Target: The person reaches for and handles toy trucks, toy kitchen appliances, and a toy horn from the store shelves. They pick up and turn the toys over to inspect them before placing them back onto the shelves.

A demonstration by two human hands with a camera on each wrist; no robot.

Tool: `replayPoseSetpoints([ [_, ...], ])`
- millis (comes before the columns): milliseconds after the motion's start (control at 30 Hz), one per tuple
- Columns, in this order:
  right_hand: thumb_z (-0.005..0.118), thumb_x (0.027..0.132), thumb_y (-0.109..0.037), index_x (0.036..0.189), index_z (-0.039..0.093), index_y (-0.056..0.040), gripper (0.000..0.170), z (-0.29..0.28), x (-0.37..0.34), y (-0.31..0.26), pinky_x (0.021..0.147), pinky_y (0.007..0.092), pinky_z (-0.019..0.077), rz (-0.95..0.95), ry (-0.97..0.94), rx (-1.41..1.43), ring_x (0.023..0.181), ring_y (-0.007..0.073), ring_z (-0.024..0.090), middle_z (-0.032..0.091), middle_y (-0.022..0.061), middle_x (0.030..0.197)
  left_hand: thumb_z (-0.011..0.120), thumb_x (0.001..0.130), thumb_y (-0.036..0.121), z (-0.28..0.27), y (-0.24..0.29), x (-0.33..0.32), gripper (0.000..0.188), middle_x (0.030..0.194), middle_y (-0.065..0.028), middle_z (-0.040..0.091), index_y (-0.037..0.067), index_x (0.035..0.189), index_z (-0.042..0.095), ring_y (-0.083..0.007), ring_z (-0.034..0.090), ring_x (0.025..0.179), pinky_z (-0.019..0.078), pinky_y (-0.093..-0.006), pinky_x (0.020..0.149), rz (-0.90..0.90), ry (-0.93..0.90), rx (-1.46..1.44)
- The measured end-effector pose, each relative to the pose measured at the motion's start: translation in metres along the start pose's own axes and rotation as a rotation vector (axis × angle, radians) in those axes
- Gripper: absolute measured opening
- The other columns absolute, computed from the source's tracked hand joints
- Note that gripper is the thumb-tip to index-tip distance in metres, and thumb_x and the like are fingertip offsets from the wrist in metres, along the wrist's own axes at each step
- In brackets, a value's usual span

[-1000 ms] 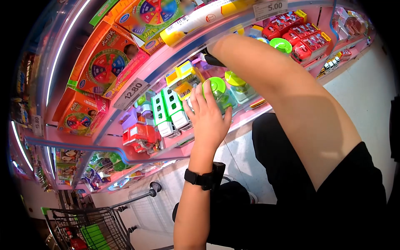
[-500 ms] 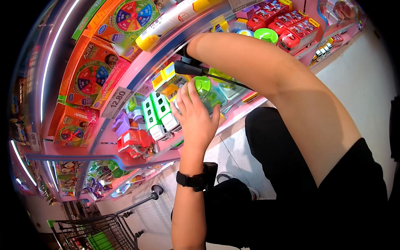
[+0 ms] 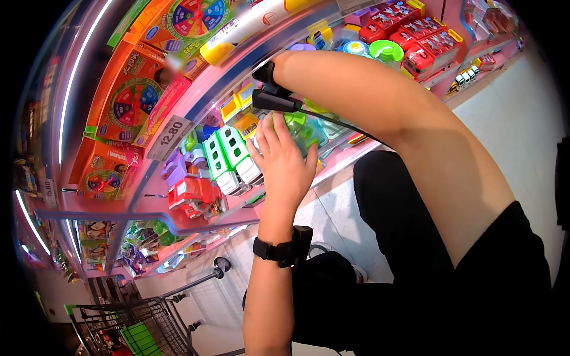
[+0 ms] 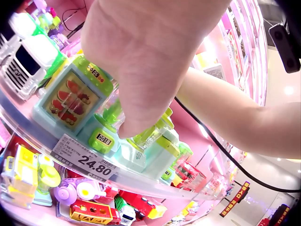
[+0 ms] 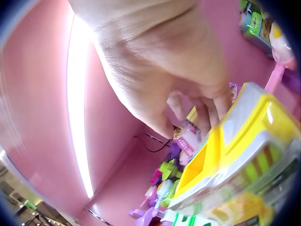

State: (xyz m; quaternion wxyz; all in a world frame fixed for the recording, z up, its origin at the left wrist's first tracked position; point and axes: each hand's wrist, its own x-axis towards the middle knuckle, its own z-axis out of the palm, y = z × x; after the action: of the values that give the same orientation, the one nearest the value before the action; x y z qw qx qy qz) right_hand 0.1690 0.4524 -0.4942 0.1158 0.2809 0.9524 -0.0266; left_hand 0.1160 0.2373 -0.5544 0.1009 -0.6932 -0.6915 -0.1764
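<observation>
head view: your left hand [image 3: 282, 163] is released, its fingers [image 3: 278, 127] extended and spread over the front of a pink shelf [image 3: 148, 204].
green-topped toy [image 3: 297, 123]: stands on that shelf at your left fingertips and partly behind them; whether they touch it cannot be told.
white-and-green trucks [image 3: 231, 155]: two, side by side on the shelf, just beside the same hand.
left wrist view: a digit of your left hand points down just beside a small till-like toy [image 4: 103, 139] marked 0018; a pale blue toy [image 4: 70, 101] with a fruit picture stands near, and the price tag [image 4: 89, 160] below reads 24.80.
right wrist view: your right hand [image 5: 164, 70] has bent fingers beside a yellow-and-white toy [image 5: 235, 146] and near a small pink-and-white pack [image 5: 188, 139]; whether it is grasping the pack cannot be told.
surroundings: orange game boxes [image 3: 132, 98] at upper left of the head view; a shopping cart [image 3: 136, 329] at lower left.
</observation>
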Motion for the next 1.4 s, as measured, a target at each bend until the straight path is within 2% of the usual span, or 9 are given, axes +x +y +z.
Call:
replayPoseSetpoints([
  [233, 0.051, 0.083, -0.066, 0.133, 0.059, -0.0145, 0.072, -0.004, -0.01, 0.006, 0.102, 0.0435, 0.0435, -0.036, 0.081, 0.083, 0.119, 0.0334, 0.058, 0.061, 0.0201, 0.126, 0.078, 0.077, 0.03, -0.001, 0.0, 0.0, 0.093, 0.144, -0.0201, 0.035, 0.003, 0.148, 0.024, -0.0393, 0.031, 0.138, 0.0182, -0.0605, 0.111, -0.009, 0.0, -0.011],
  [867, 0.044, 0.086, -0.074, 0.137, 0.057, -0.0162, 0.079, -0.002, -0.025, 0.035, 0.105, 0.0441, 0.0415, -0.05, 0.324, 0.321, 0.124, 0.0344, 0.055, 0.058, 0.0212, 0.133, 0.078, 0.076, 0.03, -0.003, 0.003, 0.0, 0.091, 0.143, -0.0191, 0.038, 0.007, 0.148, 0.027, -0.0368, 0.033, 0.137, 0.0175, -0.0589, 0.113, -0.047, 0.025, -0.026],
  [1000, 0.043, 0.086, -0.076, 0.137, 0.057, -0.0166, 0.08, -0.005, -0.025, 0.039, 0.106, 0.0442, 0.0411, -0.045, 0.321, 0.308, 0.125, 0.0346, 0.055, 0.057, 0.0214, 0.134, 0.078, 0.076, 0.031, -0.002, 0.001, -0.001, 0.091, 0.143, -0.0177, 0.037, 0.007, 0.148, 0.027, -0.0357, 0.033, 0.137, 0.0178, -0.0594, 0.113, -0.048, 0.026, -0.02],
  [1133, 0.042, 0.087, -0.078, 0.138, 0.057, -0.0169, 0.081, -0.006, -0.041, 0.047, 0.106, 0.0444, 0.0406, 0.004, 0.238, 0.22, 0.126, 0.0348, 0.054, 0.057, 0.0217, 0.135, 0.077, 0.077, 0.031, -0.002, 0.001, -0.001, 0.089, 0.144, -0.0155, 0.037, 0.007, 0.147, 0.028, -0.0345, 0.033, 0.138, 0.0184, -0.0594, 0.114, -0.056, 0.038, -0.02],
  [1200, 0.052, 0.082, -0.077, 0.138, 0.057, -0.0161, 0.083, -0.003, -0.047, 0.055, 0.103, 0.0446, 0.0439, 0.01, 0.258, 0.105, 0.123, 0.0344, 0.057, 0.059, 0.0221, 0.132, 0.076, 0.077, 0.03, -0.003, 0.001, -0.001, 0.089, 0.144, -0.0151, 0.037, 0.006, 0.147, 0.028, -0.0344, 0.033, 0.138, 0.0187, -0.0591, 0.114, -0.068, 0.031, -0.013],
  [1233, 0.062, 0.077, -0.073, 0.137, 0.057, -0.0135, 0.085, -0.005, -0.048, 0.061, 0.098, 0.0449, 0.0474, 0.039, 0.179, 0.027, 0.118, 0.0344, 0.059, 0.061, 0.0222, 0.129, 0.076, 0.077, 0.03, -0.004, 0.003, 0.0, 0.088, 0.144, -0.0149, 0.038, 0.006, 0.147, 0.028, -0.0344, 0.032, 0.138, 0.0189, -0.059, 0.114, -0.069, 0.026, -0.012],
  [1333, 0.066, 0.076, -0.069, 0.14, 0.053, -0.0118, 0.087, -0.013, -0.053, 0.06, 0.099, 0.0446, 0.0473, 0.115, 0.088, 0.08, 0.119, 0.0349, 0.059, 0.059, 0.0216, 0.132, 0.076, 0.077, 0.03, -0.004, 0.003, 0.0, 0.088, 0.144, -0.0153, 0.038, 0.007, 0.147, 0.029, -0.0346, 0.032, 0.139, 0.0187, -0.0589, 0.114, -0.069, 0.035, -0.017],
  [1367, 0.065, 0.083, -0.063, 0.134, 0.055, -0.0055, 0.078, -0.025, -0.051, 0.06, 0.097, 0.0423, 0.0476, 0.17, -0.069, 0.039, 0.11, 0.0323, 0.061, 0.064, 0.0185, 0.124, 0.076, 0.077, 0.029, -0.003, 0.003, 0.0, 0.087, 0.144, -0.0156, 0.038, 0.007, 0.147, 0.029, -0.0348, 0.032, 0.138, 0.0186, -0.0588, 0.114, -0.068, 0.036, -0.022],
  [1400, 0.063, 0.085, -0.059, 0.134, 0.055, -0.0058, 0.073, -0.006, -0.037, 0.077, 0.096, 0.043, 0.0479, 0.064, 0.191, 0.068, 0.108, 0.0323, 0.062, 0.065, 0.0177, 0.122, 0.076, 0.077, 0.029, -0.004, 0.004, 0.0, 0.087, 0.144, -0.0158, 0.038, 0.007, 0.147, 0.029, -0.0348, 0.032, 0.138, 0.0185, -0.0589, 0.114, -0.068, 0.038, -0.03],
])
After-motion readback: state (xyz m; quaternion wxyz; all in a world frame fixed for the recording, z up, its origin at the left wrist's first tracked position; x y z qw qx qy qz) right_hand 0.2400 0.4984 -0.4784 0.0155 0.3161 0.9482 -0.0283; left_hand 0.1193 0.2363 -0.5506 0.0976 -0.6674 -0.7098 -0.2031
